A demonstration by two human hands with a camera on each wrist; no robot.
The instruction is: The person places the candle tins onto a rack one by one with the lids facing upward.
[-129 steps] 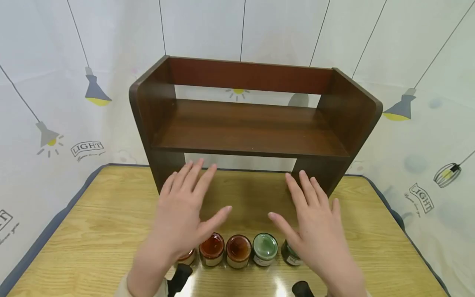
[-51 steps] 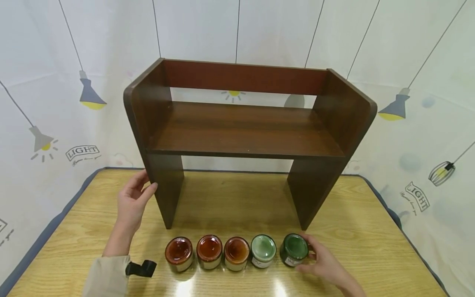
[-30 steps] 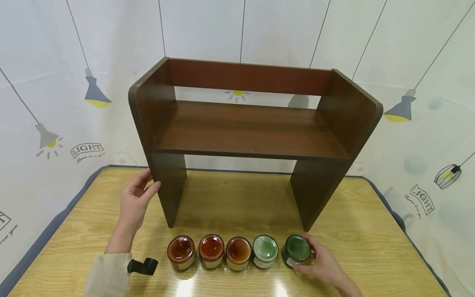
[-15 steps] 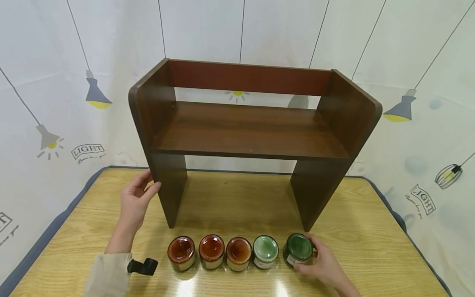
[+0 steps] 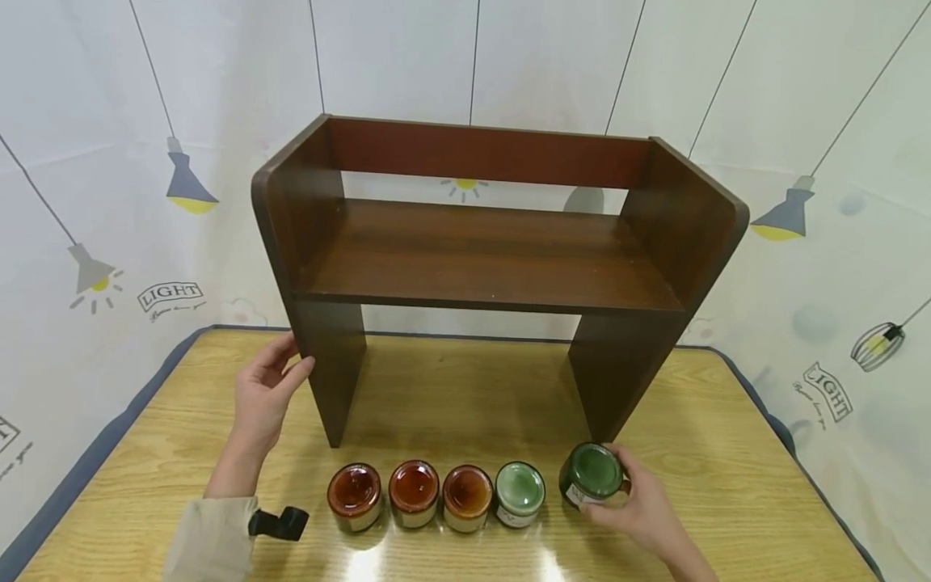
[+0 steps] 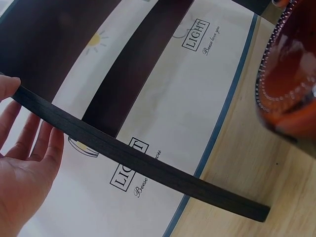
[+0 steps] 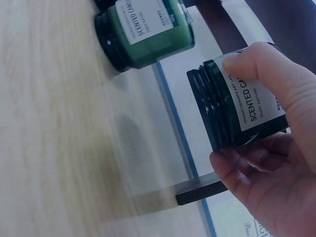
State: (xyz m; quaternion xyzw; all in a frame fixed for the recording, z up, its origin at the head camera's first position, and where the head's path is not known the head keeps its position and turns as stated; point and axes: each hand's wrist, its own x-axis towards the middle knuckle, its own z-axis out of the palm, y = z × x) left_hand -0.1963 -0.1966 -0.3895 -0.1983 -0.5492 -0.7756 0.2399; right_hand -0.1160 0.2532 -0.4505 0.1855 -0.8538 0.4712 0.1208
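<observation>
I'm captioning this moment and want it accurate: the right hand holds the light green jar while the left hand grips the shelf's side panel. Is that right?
Not quite: the right hand holds the dark green jar, as the head view shows. The left hand does grip the shelf's side panel.

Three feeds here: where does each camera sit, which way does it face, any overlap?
Head: worn on the head, facing forward and down at the dark wooden shelf and five glass jars; left hand, right hand and left sleeve show.
Left wrist: on that wrist, facing the shelf's side panel and an amber jar; only the left hand shows.
Right wrist: on that wrist, facing the dark green scented-candle jar and a lighter green one; only the right hand shows.
Shared: head and right wrist both show the right hand gripping the dark green jar.
</observation>
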